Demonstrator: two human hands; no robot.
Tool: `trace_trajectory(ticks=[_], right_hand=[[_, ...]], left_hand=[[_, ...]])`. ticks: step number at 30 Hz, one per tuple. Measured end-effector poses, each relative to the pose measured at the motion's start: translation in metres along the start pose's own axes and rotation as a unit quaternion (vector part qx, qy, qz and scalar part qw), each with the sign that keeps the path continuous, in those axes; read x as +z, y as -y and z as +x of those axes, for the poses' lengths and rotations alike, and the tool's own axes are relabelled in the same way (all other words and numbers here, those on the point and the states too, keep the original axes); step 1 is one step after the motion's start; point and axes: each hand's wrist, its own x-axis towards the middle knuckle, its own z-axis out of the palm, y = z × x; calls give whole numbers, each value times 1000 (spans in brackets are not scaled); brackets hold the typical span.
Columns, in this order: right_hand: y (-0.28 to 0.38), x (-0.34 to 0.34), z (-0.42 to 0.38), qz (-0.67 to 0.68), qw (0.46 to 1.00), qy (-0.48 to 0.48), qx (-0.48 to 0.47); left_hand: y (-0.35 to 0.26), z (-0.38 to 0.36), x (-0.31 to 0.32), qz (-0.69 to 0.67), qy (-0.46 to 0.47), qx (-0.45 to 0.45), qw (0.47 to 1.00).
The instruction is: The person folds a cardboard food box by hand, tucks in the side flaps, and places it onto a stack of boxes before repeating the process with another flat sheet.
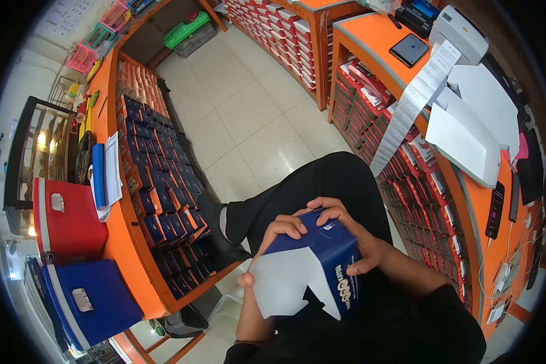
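Observation:
A dark blue cardboard box [340,252] with white and orange lettering is held above my lap, its white inner flap [282,282] folded out toward me. My left hand [279,233] grips the box's left side, with the thumb at the edge of the white flap. On the right side, my right hand [352,233] wraps round the box, fingers over the top and thumb on the lettered face. The inside of the box is mostly hidden.
Shelves of stacked blue boxes [158,164] stand left, red ones [406,164] right. A red cooler [73,218] and blue cooler [97,297] sit on the left counter. The right counter holds a phone [409,50], printer [458,33] and open white box [464,142].

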Motion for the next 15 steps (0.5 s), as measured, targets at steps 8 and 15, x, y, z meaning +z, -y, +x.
trace_trajectory(ticks=[8, 15], right_hand=[[-6, -3, 10, 58, 998, 3, 4], [-11, -3, 14, 20, 999, 26, -16]], left_hand=[[5, -3, -12, -154, -35, 6, 987], [7, -7, -19, -170, -28, 1, 985]])
